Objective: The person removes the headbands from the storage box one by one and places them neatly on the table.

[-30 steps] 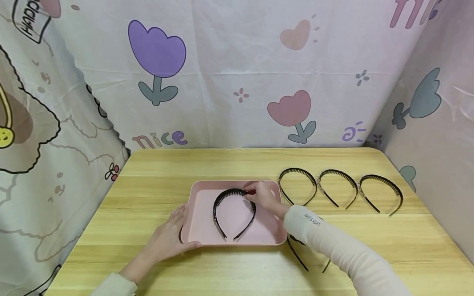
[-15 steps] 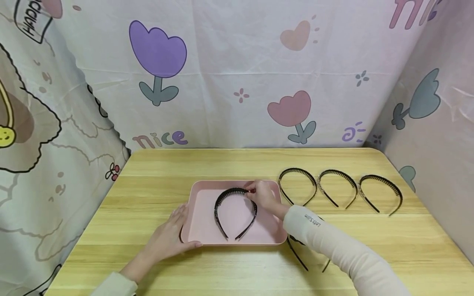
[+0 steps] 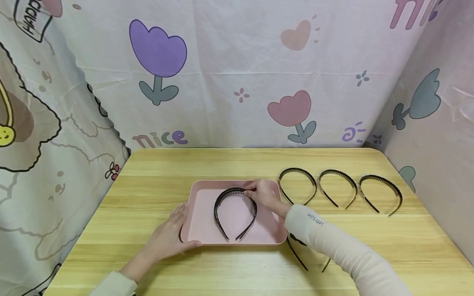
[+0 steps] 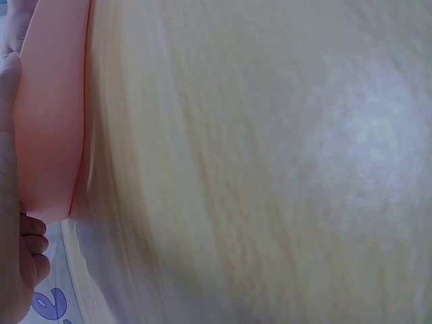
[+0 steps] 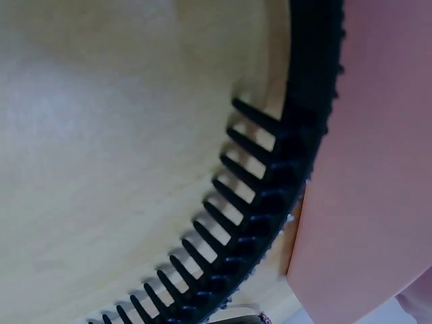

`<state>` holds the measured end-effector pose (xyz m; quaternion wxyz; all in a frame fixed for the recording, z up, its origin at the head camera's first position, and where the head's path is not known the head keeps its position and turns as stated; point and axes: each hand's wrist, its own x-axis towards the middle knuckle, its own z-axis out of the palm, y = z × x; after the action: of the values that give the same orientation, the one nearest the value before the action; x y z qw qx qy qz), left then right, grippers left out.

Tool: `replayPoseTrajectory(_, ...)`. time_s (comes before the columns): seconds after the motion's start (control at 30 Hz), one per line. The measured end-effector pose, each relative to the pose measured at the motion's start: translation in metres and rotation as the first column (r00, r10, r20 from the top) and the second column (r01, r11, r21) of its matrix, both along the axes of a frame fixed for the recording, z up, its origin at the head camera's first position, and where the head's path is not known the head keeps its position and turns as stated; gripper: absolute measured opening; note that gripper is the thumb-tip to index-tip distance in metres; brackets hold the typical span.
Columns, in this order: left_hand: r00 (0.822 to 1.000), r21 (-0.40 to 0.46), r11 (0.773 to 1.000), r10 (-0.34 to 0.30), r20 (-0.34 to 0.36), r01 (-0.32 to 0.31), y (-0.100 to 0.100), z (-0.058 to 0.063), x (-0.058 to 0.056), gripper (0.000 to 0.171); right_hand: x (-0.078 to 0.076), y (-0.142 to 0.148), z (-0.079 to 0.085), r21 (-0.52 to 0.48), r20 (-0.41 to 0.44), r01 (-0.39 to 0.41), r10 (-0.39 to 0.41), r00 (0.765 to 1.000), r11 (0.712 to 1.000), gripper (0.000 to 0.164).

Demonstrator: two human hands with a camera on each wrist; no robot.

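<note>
One pink rectangular tray [image 3: 201,218] stands on the tabletop [image 3: 148,193] in the head view, and inside it are black comb-toothed headbands [image 3: 232,191], apparently two together, since their edges and tips look doubled. The right hand [image 3: 263,194] pinches the upper right of their arc; the left hand [image 3: 166,234] grips the tray's near-left corner, thumb along the near wall. The chief hazard is snagging: interlocked teeth could drag one band askew were the other shifted. The right sleeve [image 3: 333,242] crosses a partly hidden headband [image 3: 297,255] and might sweep it aside, while the row of three headbands [image 3: 335,171] at the right is spaced so closely that a knock to one could disturb its neighbour. The tabletop is pale wood grain with rounded far corners, enclosed by a floral-printed fabric backdrop [image 3: 222,61]. In the left wrist view, the tabletop shows a broad patch of glare; on so smooth a surface the tray might slide if the hold slackened. In the right wrist view, a toothed black headband [image 5: 314,74] lies on the tabletop beside the tray wall, contact uncertain, and could be pushed if the tray moved.
</note>
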<state>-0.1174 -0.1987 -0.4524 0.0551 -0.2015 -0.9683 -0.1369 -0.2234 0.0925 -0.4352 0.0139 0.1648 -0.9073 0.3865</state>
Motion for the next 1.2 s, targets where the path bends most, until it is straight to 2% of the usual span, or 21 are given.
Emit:
replayPoseTrajectory(0.17,1.000,0.003,1.000,0.000,-0.008,0.000,0.000,0.001,0.000,0.111,0.001,0.002,0.005,-0.020,0.088,0.022,-0.020,0.996,1.000,0.013)
replayPoseTrajectory(0.4,1.000,-0.001,1.000,-0.001,-0.010,0.001,0.000,0.001,0.001,0.110,0.001,0.007,0.009,0.069,0.087,0.087,-0.093,0.992,0.994,0.011)
replayPoseTrajectory(0.5,1.000,-0.007,1.000,0.000,-0.007,0.000,0.000,0.001,0.000,0.111,0.001,0.014,0.011,0.048,0.058,0.054,-0.056,0.997,0.997,0.011)
replayPoseTrajectory(0.53,1.000,-0.009,1.000,0.001,-0.006,-0.001,0.000,0.001,0.000,0.111,-0.003,0.019,0.003,0.014,0.024,0.015,-0.016,1.000,1.000,0.011)
replayPoseTrajectory(0.7,1.000,-0.004,1.000,0.001,-0.016,-0.001,0.000,0.001,0.000,0.112,0.002,0.030,0.009,-0.072,0.025,-0.063,0.065,0.998,0.995,0.011)
replayPoseTrajectory(0.73,1.000,-0.001,1.000,0.001,-0.021,-0.001,0.000,0.001,0.001,0.112,0.002,0.032,0.009,-0.081,0.034,-0.065,0.068,0.997,0.995,0.012)
replayPoseTrajectory(0.77,1.000,0.002,1.000,0.001,-0.028,-0.001,0.000,0.001,0.001,0.113,0.008,0.031,0.019,-0.065,0.061,-0.040,0.044,0.997,0.997,0.011)
replayPoseTrajectory(0.97,0.998,-0.002,1.000,-0.005,-0.056,0.005,0.000,0.000,0.000,0.114,0.010,0.041,0.023,-0.038,0.071,-0.011,0.014,0.997,0.999,0.012)
replayPoseTrajectory(1.2,0.999,-0.012,1.000,-0.002,-0.046,0.001,0.000,0.000,0.001,0.114,0.012,0.058,0.030,0.004,0.078,0.016,-0.016,0.997,1.000,0.013)
